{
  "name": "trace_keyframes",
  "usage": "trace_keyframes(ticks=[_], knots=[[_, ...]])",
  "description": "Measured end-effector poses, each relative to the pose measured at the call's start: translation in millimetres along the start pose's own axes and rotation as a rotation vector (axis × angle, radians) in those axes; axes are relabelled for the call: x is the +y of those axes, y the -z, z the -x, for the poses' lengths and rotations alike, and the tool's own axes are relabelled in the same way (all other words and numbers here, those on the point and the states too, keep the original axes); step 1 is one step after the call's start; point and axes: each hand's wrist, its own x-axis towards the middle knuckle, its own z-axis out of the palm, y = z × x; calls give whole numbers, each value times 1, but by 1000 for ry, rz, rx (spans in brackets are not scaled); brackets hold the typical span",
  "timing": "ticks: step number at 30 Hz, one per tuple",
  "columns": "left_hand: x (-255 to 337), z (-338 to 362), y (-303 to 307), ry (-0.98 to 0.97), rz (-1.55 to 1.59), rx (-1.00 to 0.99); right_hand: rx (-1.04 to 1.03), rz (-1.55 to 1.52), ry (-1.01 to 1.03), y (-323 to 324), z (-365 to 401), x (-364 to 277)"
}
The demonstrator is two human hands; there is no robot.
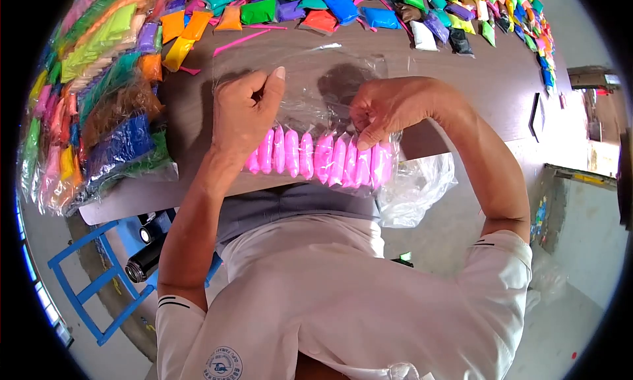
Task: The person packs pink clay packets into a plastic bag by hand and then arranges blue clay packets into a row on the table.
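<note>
A clear plastic bag (303, 77) lies spread at the table's front edge, its upper part loose and see-through. Along its lower part stand several slim bright pink packets (306, 154), side by side in a row. My left hand (247, 113) is closed at the bag's left side, fingers curled in on the film and thumb pointing away from me. On the right, my right hand (392, 110) bends down over the bag, its fingers curled in and the thumb touching the top of the pink row. Its fingertips are partly hidden.
Stacked bags of coloured packets (122, 116) cover the table's left side. Loose colourful packets (343, 9) line the far edge and curve right. A crumpled clear bag (419, 189) hangs at the front edge. Below left are a blue metal frame (86, 291) and a black flask (142, 263).
</note>
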Motion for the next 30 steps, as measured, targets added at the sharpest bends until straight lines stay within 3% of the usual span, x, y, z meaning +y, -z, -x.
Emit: trace_keyframes(ticks=[5,8,11,14,20,27,30], knots=[[1,2,2,29,12,15,-82,-115,24,2,-10,7],[-1,1,4,30,2,25,-15,-174,14,6,-7,3],[-1,2,5,15,-12,34,134,109,136,8,-4,6],[-1,4,6,36,-11,28,124,-13,-14,9,5,-2],[0,3,8,48,-16,6,-31,-203,-69,9,1,-4],[-3,2,17,96,-38,-41,231,-95,71,17,-1,2],[-5,2,21,163,-23,-101,804,254,268,3,0,-4]])
